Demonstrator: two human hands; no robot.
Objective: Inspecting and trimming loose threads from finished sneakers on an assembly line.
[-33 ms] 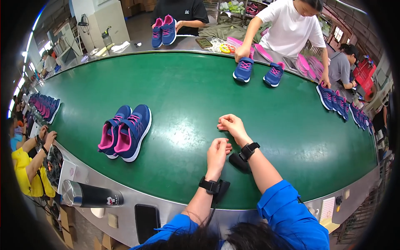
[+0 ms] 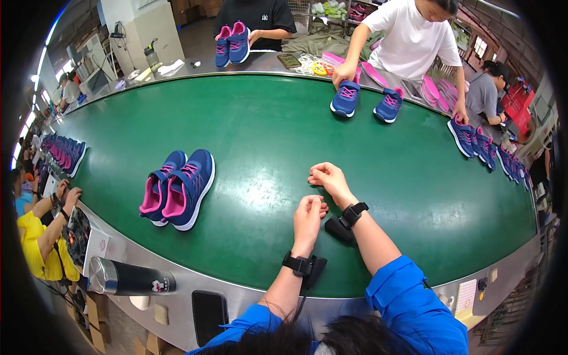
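My left hand is raised over the green belt, its fingers loosely curled in with nothing showing in them. Just ahead and to the right, my right hand has its thumb and fingers drawn together, also with nothing visible in the grip. The two hands are close but apart. Left of them, a pair of navy sneakers with pink linings, pink laces and white soles stands side by side on the belt. A black strap with a small black device is around each of my wrists.
Across the belt, a person in white touches a sneaker beside another; a person in black holds a pair. Sneaker rows stand at far left and right. On my near ledge are a flask and phone.
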